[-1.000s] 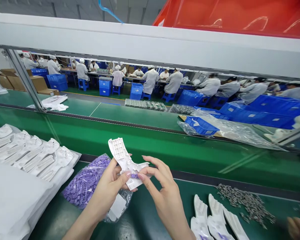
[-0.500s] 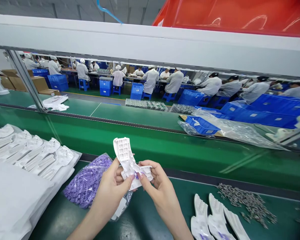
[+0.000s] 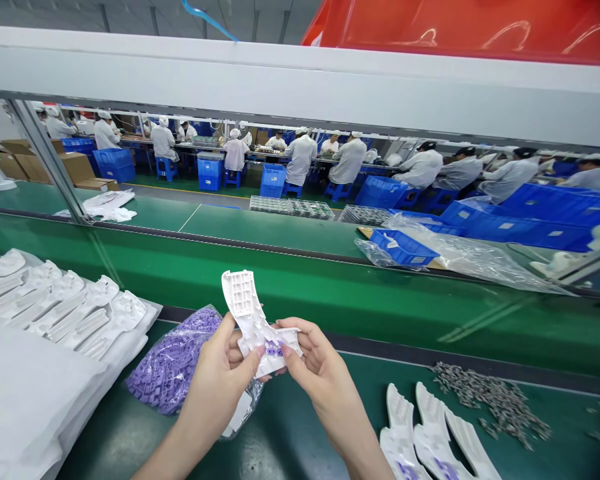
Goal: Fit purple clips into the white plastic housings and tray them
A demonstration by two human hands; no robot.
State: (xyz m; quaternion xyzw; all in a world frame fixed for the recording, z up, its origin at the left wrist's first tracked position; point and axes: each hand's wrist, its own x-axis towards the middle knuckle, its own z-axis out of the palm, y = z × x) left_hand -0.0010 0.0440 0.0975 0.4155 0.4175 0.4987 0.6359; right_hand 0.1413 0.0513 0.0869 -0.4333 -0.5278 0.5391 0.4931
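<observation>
Between my hands, above the green bench, is a white moulded plastic part [image 3: 244, 297] with a ribbed grid on its upper arm. A small purple plastic piece [image 3: 275, 351] sits in its lower middle. My left hand [image 3: 227, 363] grips the part's left side, thumb on its face next to the purple piece. From the right, my right hand [image 3: 313, 353] holds the other end, its thumb close to the purple piece and fingers behind. Behind my left wrist lies a clear bag of purple pieces [image 3: 173, 367].
Several similar white parts [image 3: 80, 310] lie on white wrapping at left. At lower right are white parts with purple pieces [image 3: 433, 440], beside a pile of small grey metal pieces [image 3: 490, 397]. A green ledge [image 3: 280, 280] runs behind; co-workers sit at benches beyond.
My right thumb has shifted slightly off the purple piece, so more of it shows. Both hands still hold the white part, which has barely moved in view.
</observation>
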